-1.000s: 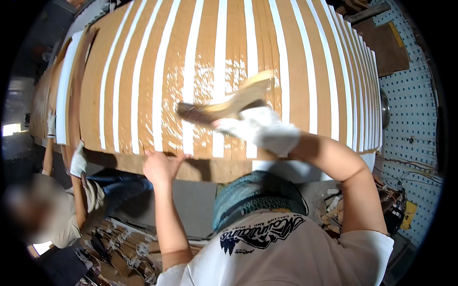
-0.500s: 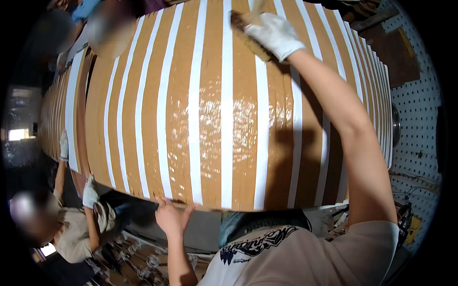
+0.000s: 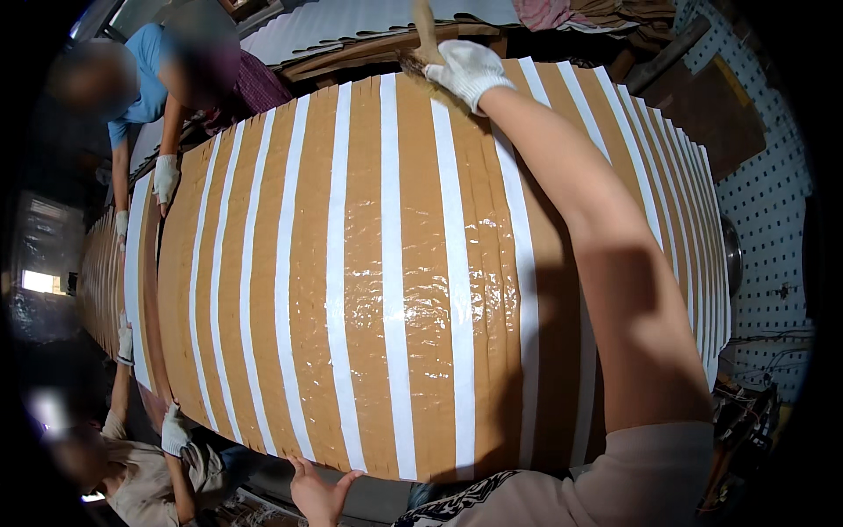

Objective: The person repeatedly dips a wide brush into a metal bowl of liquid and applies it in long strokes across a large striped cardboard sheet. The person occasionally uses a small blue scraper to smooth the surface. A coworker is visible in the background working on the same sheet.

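Wide brown sheets with white stripes [image 3: 364, 263] overlap in a row in front of me, their middle shiny and wet-looking. At their far edge my right hand [image 3: 471, 72], in a white glove, is closed on a brush; its pale wooden handle [image 3: 426, 31] points up and away. The brush's dark bristles [image 3: 411, 63] are at the far ends of the sheets, partly hidden by the hand. My bare left hand [image 3: 318, 492] rests at the near edge, thumb and fingers apart, touching the sheets' rim.
Gloved co-workers' hands are at a brown strip [image 3: 151, 290] on the left, one glove [image 3: 167, 180] far and another [image 3: 176, 432] near. Behind the sheets lies a stack of pale sheets [image 3: 351, 31]. A perforated white panel [image 3: 768, 220] stands at the right.
My right hand has moved the brush outward to the sheets' far edge. The view has tilted forward, showing more beyond that edge. A co-worker's glove now shows at the far left corner.
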